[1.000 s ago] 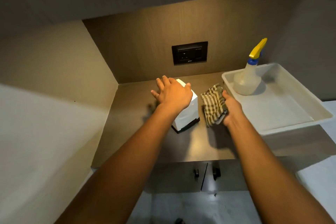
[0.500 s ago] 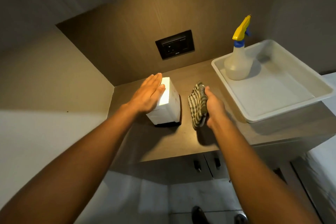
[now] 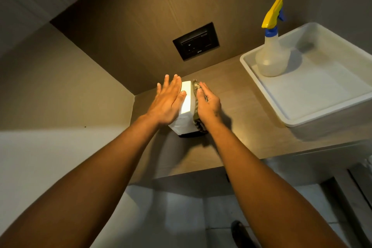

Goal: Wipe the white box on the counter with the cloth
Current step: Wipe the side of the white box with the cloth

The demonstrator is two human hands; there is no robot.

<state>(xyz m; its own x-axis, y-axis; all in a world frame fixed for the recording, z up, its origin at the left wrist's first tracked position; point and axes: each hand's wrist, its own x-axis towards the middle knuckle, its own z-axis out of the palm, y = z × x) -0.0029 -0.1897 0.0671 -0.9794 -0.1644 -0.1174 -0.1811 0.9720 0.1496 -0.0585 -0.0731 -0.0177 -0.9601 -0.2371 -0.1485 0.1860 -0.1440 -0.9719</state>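
Right grip [image 3: 208, 104]: flat, fingers straight and together, pressing the cloth [image 3: 195, 94] against the right face of the white box [image 3: 186, 98]; not curled around anything, only a flattened palm holding the fabric in place.
Left grip [image 3: 168, 102]: spread flat, fingers extended, laid against the left side and top edge of the white box; thumb tip resting on the lit top face; bracing rather than clasping.
Cloth: checked, green and pale, sandwiched between right palm and box; upper edge showing above the fingertips, lower edge hanging out below the heel of the hand near the box's base.
White box: upright on the surface [image 3: 237, 127], between the two hands, close to the back corner where side wall meets rear panel; top face brightly lit; dark band along the bottom edge.
Surface: brown, wood-toned, front edge running across below the forearms; shadow cast in front of the box.
Tray [image 3: 298, 122]: white, shallow, set to the right of the box and well apart from it, reaching past the right border of the view.
Spray bottle [image 3: 271, 58]: translucent body, blue collar, yellow trigger head, standing upright in the tray's rear left corner.
Outlet plate [image 3: 196, 41]: dark, rectangular, mounted on the rear panel above and behind the box.
Floor [image 3: 181, 217]: pale tiles below the surface's front edge, between the forearms.
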